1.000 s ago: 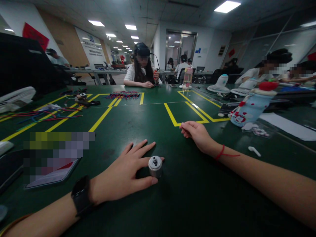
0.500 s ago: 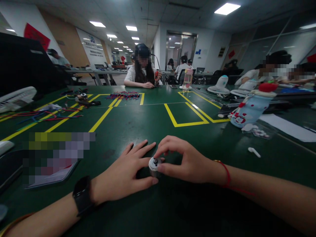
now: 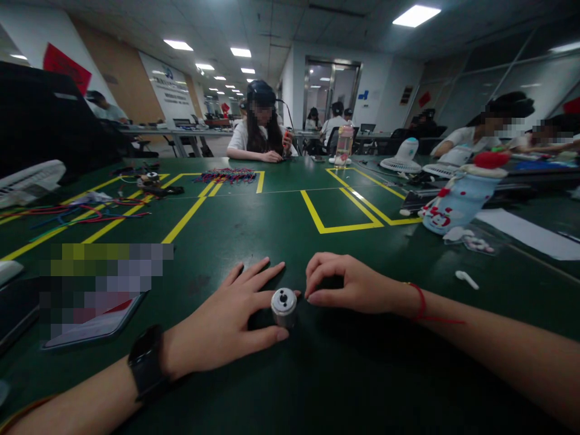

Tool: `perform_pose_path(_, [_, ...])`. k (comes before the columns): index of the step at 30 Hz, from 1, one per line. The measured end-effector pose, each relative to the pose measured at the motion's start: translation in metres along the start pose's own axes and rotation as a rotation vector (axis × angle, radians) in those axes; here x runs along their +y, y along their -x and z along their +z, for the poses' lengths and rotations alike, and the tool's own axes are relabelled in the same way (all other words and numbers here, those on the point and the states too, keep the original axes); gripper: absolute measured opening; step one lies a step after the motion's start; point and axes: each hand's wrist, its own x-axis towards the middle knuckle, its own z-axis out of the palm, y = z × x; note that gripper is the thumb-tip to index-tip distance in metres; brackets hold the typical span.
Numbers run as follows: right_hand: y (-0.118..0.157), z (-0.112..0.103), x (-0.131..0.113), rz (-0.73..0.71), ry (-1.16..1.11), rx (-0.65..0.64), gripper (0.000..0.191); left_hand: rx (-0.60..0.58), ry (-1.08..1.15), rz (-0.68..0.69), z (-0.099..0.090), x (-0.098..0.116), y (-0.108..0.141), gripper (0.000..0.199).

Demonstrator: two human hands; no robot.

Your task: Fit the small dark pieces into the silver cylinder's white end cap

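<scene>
A small silver motor (image 3: 284,311) stands upright on the green table, its round top facing up with a dark centre and small dark holes. My left hand (image 3: 231,317) lies flat with its outer fingers spread. Its index finger runs behind the motor and its thumb rests at the near side, so the motor is held between them. Just right of the motor, apart from it, my right hand (image 3: 347,284) hovers with thumb and index fingertips pinched together. Anything between those tips is too small or hidden to make out.
A phone-like slab (image 3: 97,320) lies left. Coloured wires (image 3: 95,208) and a wire bundle (image 3: 229,175) lie farther back. A blue bottle (image 3: 462,199), a bag of small pieces (image 3: 475,243) and a white earbud (image 3: 466,280) are at right. A person (image 3: 260,127) sits opposite.
My right hand has moved off the motor's top, a little to the right, and its fingertips have come together. The motor's top is now uncovered. My left hand has stayed in place.
</scene>
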Motion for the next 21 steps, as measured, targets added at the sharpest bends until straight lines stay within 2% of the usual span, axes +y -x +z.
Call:
perform_pose_path(3, [0.001, 0.003, 0.007, -0.031, 0.126, -0.087, 0.015, -0.02, -0.014, -0.004, 0.001, -0.001, -0.002, 0.048])
perform_pose_path(7, [0.002, 0.006, 0.01, -0.044, 0.227, -0.113, 0.015, -0.019, -0.016, -0.002, 0.003, -0.002, -0.005, 0.051])
perform_pose_path(12, [0.002, 0.0, 0.011, -0.021, 0.029, -0.078, 0.021, -0.011, -0.029, 0.005, 0.003, -0.002, -0.005, 0.052])
perform_pose_path(14, [0.001, -0.005, 0.015, 0.05, -0.1, 0.022, 0.023, -0.01, -0.03, 0.002, 0.002, -0.001, -0.004, 0.053])
perform_pose_path(16, [0.0, -0.011, 0.024, 0.154, -0.187, 0.189, 0.023, -0.004, -0.025, -0.001, 0.002, -0.001, -0.003, 0.054])
perform_pose_path(19, [-0.003, -0.022, 0.043, 0.307, -0.157, 0.414, 0.022, -0.001, -0.031, -0.004, 0.001, -0.001, -0.001, 0.053])
perform_pose_path(21, [-0.004, -0.029, 0.056, 0.371, -0.092, 0.476, 0.024, 0.0, -0.029, -0.007, 0.001, -0.002, -0.001, 0.053])
